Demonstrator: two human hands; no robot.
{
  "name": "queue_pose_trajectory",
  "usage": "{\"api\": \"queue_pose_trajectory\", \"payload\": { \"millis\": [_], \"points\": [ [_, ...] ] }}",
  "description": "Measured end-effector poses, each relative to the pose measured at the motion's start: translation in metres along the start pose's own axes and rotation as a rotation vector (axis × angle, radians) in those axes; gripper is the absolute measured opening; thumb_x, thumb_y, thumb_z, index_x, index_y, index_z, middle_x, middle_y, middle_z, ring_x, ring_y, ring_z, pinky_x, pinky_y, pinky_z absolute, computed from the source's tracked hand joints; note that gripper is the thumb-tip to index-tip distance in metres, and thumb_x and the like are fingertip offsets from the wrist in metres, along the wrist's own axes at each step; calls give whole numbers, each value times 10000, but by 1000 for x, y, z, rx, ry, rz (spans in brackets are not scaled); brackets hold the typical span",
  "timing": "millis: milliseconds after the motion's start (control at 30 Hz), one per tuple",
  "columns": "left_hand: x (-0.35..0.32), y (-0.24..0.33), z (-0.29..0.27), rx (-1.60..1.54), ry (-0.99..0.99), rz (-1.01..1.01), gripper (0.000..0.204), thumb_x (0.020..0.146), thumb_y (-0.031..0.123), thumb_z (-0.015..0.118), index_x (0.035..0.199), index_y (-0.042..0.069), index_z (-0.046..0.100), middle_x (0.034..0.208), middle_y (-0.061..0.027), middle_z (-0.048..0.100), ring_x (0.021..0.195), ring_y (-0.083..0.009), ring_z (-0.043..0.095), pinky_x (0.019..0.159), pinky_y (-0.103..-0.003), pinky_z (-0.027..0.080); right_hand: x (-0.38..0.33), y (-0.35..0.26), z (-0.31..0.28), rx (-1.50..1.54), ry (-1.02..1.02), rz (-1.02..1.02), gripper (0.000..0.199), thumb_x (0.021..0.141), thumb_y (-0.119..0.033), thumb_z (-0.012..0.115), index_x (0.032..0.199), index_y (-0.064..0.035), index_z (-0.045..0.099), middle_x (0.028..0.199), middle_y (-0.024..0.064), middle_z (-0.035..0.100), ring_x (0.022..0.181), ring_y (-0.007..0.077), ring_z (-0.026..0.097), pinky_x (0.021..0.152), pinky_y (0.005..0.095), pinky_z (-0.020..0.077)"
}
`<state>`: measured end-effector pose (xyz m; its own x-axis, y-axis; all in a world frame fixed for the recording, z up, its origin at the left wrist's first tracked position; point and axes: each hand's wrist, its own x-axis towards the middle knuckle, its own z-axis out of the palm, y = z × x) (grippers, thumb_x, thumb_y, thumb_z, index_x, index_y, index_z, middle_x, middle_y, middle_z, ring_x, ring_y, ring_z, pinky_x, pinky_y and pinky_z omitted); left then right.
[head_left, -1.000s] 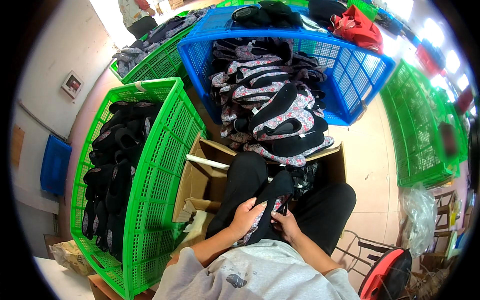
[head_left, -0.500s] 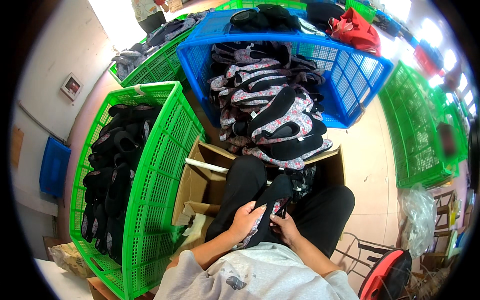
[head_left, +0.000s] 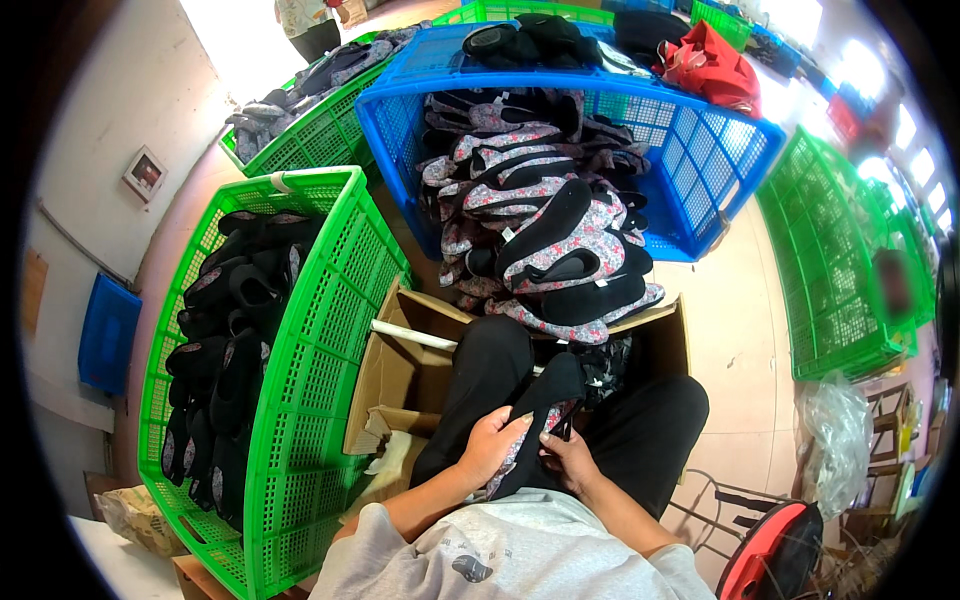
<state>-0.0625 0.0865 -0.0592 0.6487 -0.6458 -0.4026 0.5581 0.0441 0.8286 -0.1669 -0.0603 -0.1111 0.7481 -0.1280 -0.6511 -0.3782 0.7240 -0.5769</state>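
A cloth slipper, black with a patterned floral part [head_left: 552,390], lies over my lap between my thighs. My left hand [head_left: 492,446] is closed on its left side, thumb along the floral part. From the other side my right hand [head_left: 570,458] pinches the slipper's edge near a dark strap-like piece; the fingertips are partly hidden. Just beyond my knees, a heap of floral slippers with black soles [head_left: 570,245] spills out of a tipped blue crate [head_left: 735,165].
At my left stands a green crate [head_left: 330,300] holding several black slippers [head_left: 235,380]. An open cardboard box [head_left: 385,370] with a white rod [head_left: 412,334] across it sits before my knees. A red-and-black round object [head_left: 770,550] and a clear plastic bag [head_left: 838,430] are at right.
Both hands keep the same hold on the slipper, with barely any movement. The whole view has shifted very slightly.
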Motion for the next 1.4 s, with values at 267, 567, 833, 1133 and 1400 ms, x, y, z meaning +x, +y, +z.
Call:
{"api": "queue_pose_trajectory", "payload": {
  "millis": [267, 567, 833, 1133, 1400],
  "points": [
    [-3, 13, 14, 3, 46, 8, 135, 965, 150, 603, 903, 31, 610, 821, 35, 607, 722, -14, 514, 638, -195, 439, -3, -4, 2, -6, 7, 17, 254, 860, -182, 756, 1027, -156, 565, 799, -42, 598, 654, 48, 560, 471, 172, 364],
    [0, 2, 6, -33, 34, -13, 150, 978, 146, 580, 1049, 21, 624, 936, -20, 670, 789, -62, 616, 702, -218, 506, -3, -7, 1, -26, -30, 10, 248, 864, -203, 755, 995, -159, 549, 779, -41, 583, 613, 30, 514, 464, 171, 332],
    [-5, 12, 15, -56, 54, -17, 117, 971, 135, 591, 1015, 31, 625, 910, -8, 665, 758, -49, 603, 673, -203, 489, 2, -1, -7, -11, -78, -13, 261, 860, -191, 759, 1003, -161, 543, 786, -40, 589, 645, 35, 536, 468, 177, 342],
    [-5, 16, 22, -50, 48, -13, 132, 973, 136, 582, 1038, 30, 629, 917, -14, 671, 756, -55, 606, 675, -208, 491, 3, 0, -9, 6, -96, -18, 270, 846, -214, 781, 981, -172, 551, 814, -60, 585, 669, 34, 539, 475, 174, 343],
    [-4, 14, 17, -43, 53, -17, 130, 977, 121, 570, 1046, 26, 626, 921, -23, 674, 767, -62, 613, 693, -215, 501, 2, -1, -2, -22, -22, -25, 277, 847, -213, 775, 993, -153, 548, 804, -44, 568, 634, 41, 507, 449, 192, 313]
  ]
}}
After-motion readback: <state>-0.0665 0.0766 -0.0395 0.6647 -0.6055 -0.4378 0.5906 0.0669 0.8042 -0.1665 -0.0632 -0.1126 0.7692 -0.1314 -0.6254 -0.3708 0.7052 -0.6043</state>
